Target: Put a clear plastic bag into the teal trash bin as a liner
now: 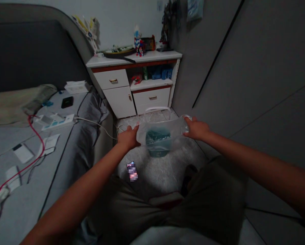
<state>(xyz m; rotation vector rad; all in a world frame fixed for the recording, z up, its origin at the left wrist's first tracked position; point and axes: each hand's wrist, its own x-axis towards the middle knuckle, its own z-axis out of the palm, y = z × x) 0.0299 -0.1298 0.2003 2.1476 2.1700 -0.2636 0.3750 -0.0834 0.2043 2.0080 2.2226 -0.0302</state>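
Clear flexible plastic bag point(162, 131) held up above speckled grey rug point(162, 173), stretched between both hands. Left hand point(128, 137): grip clenched on bag's left end. Right hand point(196, 128): grip closed around bag's right end. Round teal tub point(158, 151) shows through bag, lower edge beneath it. Blurred phone point(132, 171) lies on rug below left hand. White wooden cabinet point(119, 95) stands beyond.

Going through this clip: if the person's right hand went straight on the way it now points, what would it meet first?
The clear plastic bag comes first: the fingers of the right hand are on its end. Beyond it, the line probably reaches the white drawer cabinet, though depth is hard to judge.
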